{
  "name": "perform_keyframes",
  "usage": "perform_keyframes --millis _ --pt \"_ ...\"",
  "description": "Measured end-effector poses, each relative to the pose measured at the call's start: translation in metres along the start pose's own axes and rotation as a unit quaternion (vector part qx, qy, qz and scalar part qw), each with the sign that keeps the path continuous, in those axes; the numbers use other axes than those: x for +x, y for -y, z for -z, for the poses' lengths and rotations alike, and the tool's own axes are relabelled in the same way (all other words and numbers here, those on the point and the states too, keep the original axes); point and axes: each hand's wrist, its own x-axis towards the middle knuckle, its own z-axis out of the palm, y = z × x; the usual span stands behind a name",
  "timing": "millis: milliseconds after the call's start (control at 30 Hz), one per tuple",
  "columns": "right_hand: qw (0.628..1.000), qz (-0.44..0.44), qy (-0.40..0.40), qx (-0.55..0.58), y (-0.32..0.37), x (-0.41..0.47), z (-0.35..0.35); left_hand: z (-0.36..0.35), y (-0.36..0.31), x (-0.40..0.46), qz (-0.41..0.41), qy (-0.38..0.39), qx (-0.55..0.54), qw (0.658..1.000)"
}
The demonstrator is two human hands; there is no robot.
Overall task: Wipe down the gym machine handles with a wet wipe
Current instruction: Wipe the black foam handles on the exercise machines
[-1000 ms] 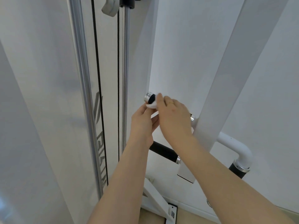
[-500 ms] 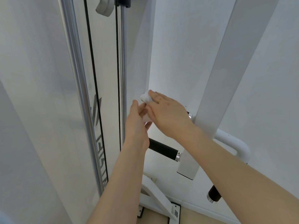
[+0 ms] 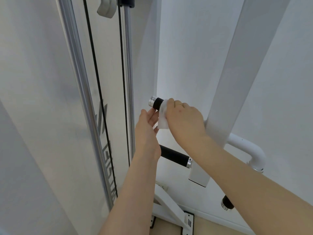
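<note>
Right hand wrapped over the upper handle, fingers curled down around the black grip with the white wet wipe pinched between palm and bar. Wipe bunched against the grip just right of the exposed black stretch, a loose flap hanging below the knuckles. Silver end cap of that handle bare at the far left, untouched. Left hand just below and left of the handle, fingers straight and relaxed, tips close under the bar beside the wipe's hanging edge; contact with wipe or bar impossible to tell. Nothing gripped by that hand. Both forearms bare, rising from the bottom edge. Lower handle, black with a silver collar at its right end, partly hidden behind the left wrist, fixed to the white upright post running diagonally through the right half. A 3rd black grip end low right, under a white curved tube behind the post. On the left, 2 silver guide rails and black cables running top to bottom along a white panel with grey lettering. White base struts at the bottom, standing on a tan floor. White wall behind.
</note>
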Motion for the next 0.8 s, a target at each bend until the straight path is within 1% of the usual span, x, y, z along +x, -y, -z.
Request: perform_keyframes --millis 33,100,133,167,300,400,433,500,567,600,700,800 --pt "1.000 -0.015 -0.002 -0.003 -0.001 -0.007 -0.002 0.001 0.001 0.000 -0.001 0.004 0.006 1.000" --pt "0.999 -0.032 0.020 -0.013 0.002 -0.015 -0.006 0.002 0.004 0.001 -0.001 0.018 0.013 1.000" --pt "0.999 -0.042 0.015 -0.024 0.006 -0.013 -0.005 0.001 0.005 0.001 0.000 0.025 0.009 1.000" --pt "0.998 -0.054 0.032 -0.028 0.011 -0.007 -0.004 0.000 0.006 0.001 0.002 0.033 0.007 0.999" --pt "0.996 -0.045 0.062 -0.045 0.008 -0.003 -0.001 -0.001 0.012 -0.001 0.000 0.077 0.045 0.996" --pt "0.992 -0.015 0.027 -0.118 -0.015 -0.031 -0.011 -0.004 0.012 -0.001 0.002 0.080 0.071 0.994" --pt "0.990 -0.012 0.030 -0.138 -0.023 -0.040 -0.010 -0.005 0.012 -0.002 0.008 0.087 0.070 0.994" --pt "0.979 -0.017 0.062 -0.191 -0.031 -0.053 -0.005 -0.006 0.014 -0.004 0.020 0.117 0.064 0.991" --pt "0.964 -0.026 0.073 -0.253 -0.030 -0.055 0.000 -0.007 0.017 -0.006 0.029 0.156 0.061 0.985" --pt "0.962 -0.026 0.071 -0.262 -0.027 -0.052 0.000 -0.008 0.019 -0.007 0.033 0.169 0.051 0.984" --pt "0.977 -0.016 0.032 -0.210 -0.018 -0.038 -0.004 -0.008 0.024 -0.007 0.032 0.174 0.019 0.984" --pt "0.986 0.003 -0.012 -0.168 -0.021 -0.050 -0.020 -0.006 0.024 -0.007 0.034 0.166 0.013 0.985"
